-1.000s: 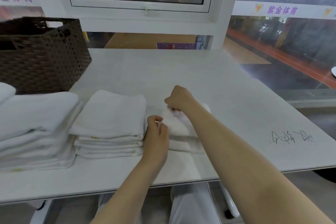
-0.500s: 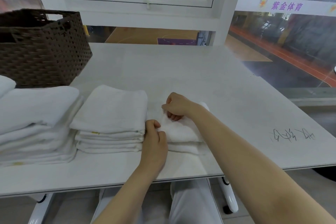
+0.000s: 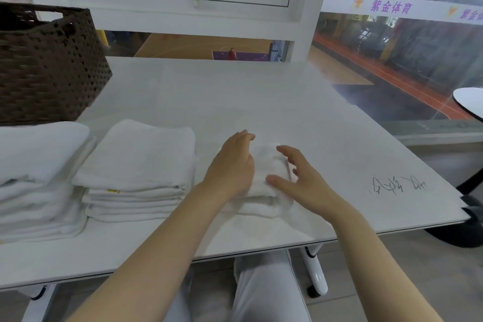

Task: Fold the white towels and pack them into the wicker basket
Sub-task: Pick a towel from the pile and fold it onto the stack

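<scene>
Head view looks down on a white worktop [image 3: 235,102] where a small folded white towel [image 3: 266,178] lies near the front edge, directly in front of the person. The left hand [image 3: 231,165] rests flat on the towel's left part, fingers straight and together, pressing the cloth down. The right hand [image 3: 300,178] is spread wide with relaxed fingers at the towel's right side, its thumb touching the near edge of the top fold; whether the other fingers touch the cloth cannot be told.

Just to the left of this towel stands a stack of folded towels [image 3: 138,170], several layers deep, with a small yellow tag showing at its front edge. Further left, partly cut off by the frame, sits a larger pile of towels [image 3: 39,172], close beside the stack.

Behind that larger pile, at the far left of the worktop, stands the dark brown wicker basket [image 3: 49,70] with a handle cutout in its side wall. Its inside is hidden from this angle, so what it contains cannot be told.

Handwritten black marks [image 3: 397,185] are on the worktop to the right of the hands.
</scene>
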Available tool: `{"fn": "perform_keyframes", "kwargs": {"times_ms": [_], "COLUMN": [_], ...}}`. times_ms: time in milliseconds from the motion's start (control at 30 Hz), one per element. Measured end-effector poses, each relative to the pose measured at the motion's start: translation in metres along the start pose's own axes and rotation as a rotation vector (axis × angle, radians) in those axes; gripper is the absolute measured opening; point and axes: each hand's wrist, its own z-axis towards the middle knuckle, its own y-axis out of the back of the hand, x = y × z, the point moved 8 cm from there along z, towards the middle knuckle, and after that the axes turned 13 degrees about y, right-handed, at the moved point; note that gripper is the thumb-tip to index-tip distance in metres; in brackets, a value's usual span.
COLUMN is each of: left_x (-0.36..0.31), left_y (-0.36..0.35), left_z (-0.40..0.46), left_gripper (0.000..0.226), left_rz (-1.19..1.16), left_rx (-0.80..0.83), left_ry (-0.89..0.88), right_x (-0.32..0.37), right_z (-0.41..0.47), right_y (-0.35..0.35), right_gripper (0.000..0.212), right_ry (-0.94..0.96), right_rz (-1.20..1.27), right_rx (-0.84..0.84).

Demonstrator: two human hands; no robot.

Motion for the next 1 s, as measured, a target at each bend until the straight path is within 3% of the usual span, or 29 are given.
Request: {"fn": "perform_keyframes", "kwargs": {"times_ms": [67,133,333,433,767,833,900,933,1000], "left_x": [0.008,0.017,0.039,0.047,0.054,0.053,0.054,0.054,0.054], "left_y": [-0.015,-0.030,-0.046,-0.050,-0.057,-0.057,-0.058,-0.058,-0.058], "left_z": [0.023,0.035,0.034,0.030,0.031,0.031,0.031,0.031,0.031], "left_gripper": [0.044,0.036,0.047,0.053,0.058,0.058,0.058,0.058,0.058], "left_rz": [0.096,0.217,0.390,0.409,0.463,0.464,0.468,0.474,0.479], "left_rx": [0.116,0.187,0.111,0.132,0.136,0.130,0.129,0.129,0.118], "left_ry": [0.058,0.057,-0.018,0.030,0.073,0.071,0.071,0.070,0.065], "right_x": [-0.004,-0.006,-0.002,-0.006,-0.027,-0.027,-0.018,-0.007,0.014], "right_z": [-0.013,-0.018,-0.014,-0.015,-0.032,-0.028,-0.029,-0.031,-0.020], "right_y": [-0.012,-0.020,-0.029,-0.032,-0.031,-0.027,-0.012,-0.002,0.017], "right_gripper": [0.086,0.091,0.071,0.065,0.072,0.072,0.075,0.072,0.055], "right_ry": [-0.006,0.013,0.028,0.023,-0.082,-0.098,-0.170,-0.212,-0.202], "right_rz": [-0.075,-0.135,-0.317,-0.355,-0.684,-0.607,-0.333,-0.200,-0.114], "right_rx": [0.115,0.126,-0.113,-0.169,0.027,0.206,0.375,0.410,0.318]}}
